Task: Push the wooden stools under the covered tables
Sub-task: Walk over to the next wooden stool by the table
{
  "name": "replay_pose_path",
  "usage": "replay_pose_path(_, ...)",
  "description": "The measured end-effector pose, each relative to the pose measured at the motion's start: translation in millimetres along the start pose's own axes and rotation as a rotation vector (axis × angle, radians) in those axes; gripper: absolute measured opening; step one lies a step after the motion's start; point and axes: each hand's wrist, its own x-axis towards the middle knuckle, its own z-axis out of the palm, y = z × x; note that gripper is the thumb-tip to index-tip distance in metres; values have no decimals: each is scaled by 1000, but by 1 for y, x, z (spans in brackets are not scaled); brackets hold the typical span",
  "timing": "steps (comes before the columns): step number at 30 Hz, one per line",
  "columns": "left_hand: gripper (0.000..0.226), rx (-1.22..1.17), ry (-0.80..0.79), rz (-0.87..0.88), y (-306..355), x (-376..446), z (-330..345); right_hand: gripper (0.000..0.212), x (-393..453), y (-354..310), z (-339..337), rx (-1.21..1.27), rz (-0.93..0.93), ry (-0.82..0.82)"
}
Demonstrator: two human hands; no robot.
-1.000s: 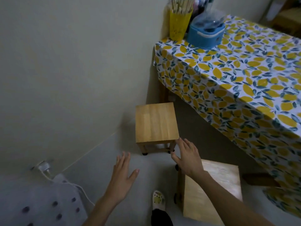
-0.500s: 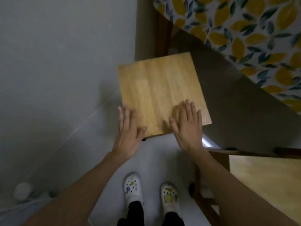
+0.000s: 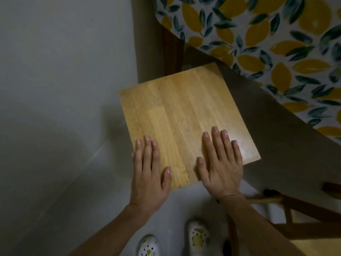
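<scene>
A square light-wood stool (image 3: 180,111) fills the middle of the head view, seen from straight above. Its far right corner sits at the hanging edge of the lemon-print tablecloth (image 3: 276,52) on the table at the upper right. My left hand (image 3: 149,172) lies flat on the seat's near left corner, fingers spread and partly over the edge. My right hand (image 3: 221,163) lies flat on the seat's near right part. Neither hand grips anything. A dark wooden table leg (image 3: 171,52) stands just beyond the stool.
A pale wall (image 3: 64,61) runs along the left, close to the stool. A second wooden stool (image 3: 304,215) stands at the lower right, its frame and a strip of its seat showing. My two white shoes (image 3: 197,239) stand on the grey floor below the stool.
A second ago both hands were reaching toward the stool. They now rest flat on its seat, the view has dropped closer, and the stool's far corner sits nearer the cloth edge.
</scene>
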Motion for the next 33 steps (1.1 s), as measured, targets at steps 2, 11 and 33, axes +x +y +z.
replay_pose_path(2,68,13,0,-8,9,32,-1,64,33,14,-4,2,-7,-11)
replay_pose_path(11,69,24,53,-82,55,166,4,60,171,79,-23,-11,-31,-109)
replay_pose_path(33,69,-204,-75,11,92,73,-2,74,20,86,-68,234,180,-46)
